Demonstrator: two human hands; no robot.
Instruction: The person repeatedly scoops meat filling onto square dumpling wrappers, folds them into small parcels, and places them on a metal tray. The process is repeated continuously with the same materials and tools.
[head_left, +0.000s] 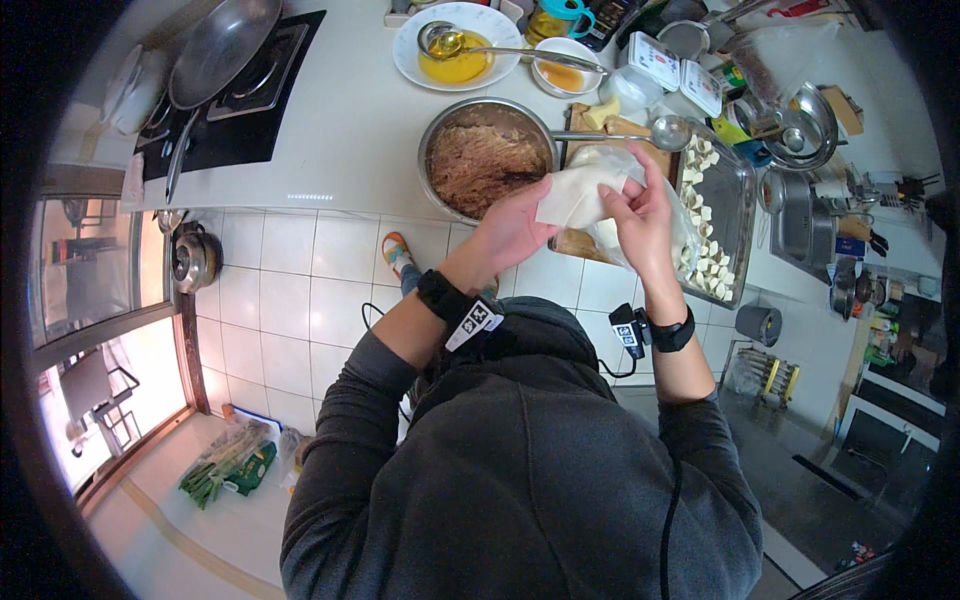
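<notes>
A thin, pale dough wrapper (574, 199) lies across the fingers of my left hand (512, 225). My right hand (641, 217) pinches the wrapper's right side between thumb and fingers. Below and behind it, a clear plastic bag (679, 217) with more pale wrappers rests over a wooden cutting board (581, 244). Just beyond my left hand stands a steel bowl (426, 169) of minced meat filling (484, 161). To the right, a glass tray (739, 225) holds many small folded dumplings (712, 270), partly hidden by the bag.
A ladle (667, 135) lies across the board. Behind the bowl are a plate (405, 56) with beaten egg and another ladle, a small white bowl (566, 90) and plastic containers (652, 60). A wok (225, 52) sits on the stove at left; the sink (806, 217) is far right.
</notes>
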